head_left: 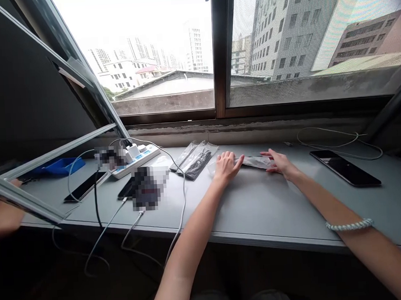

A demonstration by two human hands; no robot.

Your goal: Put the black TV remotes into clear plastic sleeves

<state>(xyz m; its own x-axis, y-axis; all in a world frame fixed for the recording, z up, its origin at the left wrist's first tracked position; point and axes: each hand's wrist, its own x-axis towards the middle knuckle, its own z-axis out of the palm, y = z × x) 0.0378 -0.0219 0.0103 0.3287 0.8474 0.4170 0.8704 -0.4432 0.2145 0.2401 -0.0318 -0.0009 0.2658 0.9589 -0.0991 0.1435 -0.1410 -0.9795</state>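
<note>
A clear plastic sleeve (256,162) with something dark in or under it lies flat on the grey table. My left hand (225,166) rests palm down over the sleeve's left end, fingers together and thumb spread out. At its right end is my right hand (282,163), with fingers and thumb apart around the edge; whether they touch the plastic I cannot tell. Just left of my left hand, more clear packets (198,162) with dark grey contents lie overlapping. What exactly is inside the plastic is too unclear to name.
A black phone (345,167) and a white cable (337,143) lie at right. To the left are a power strip (137,160), another phone (84,187), charging cables, a blue tray (65,166) and a slanted metal frame (96,90). Another person's arm (4,214) shows at far left.
</note>
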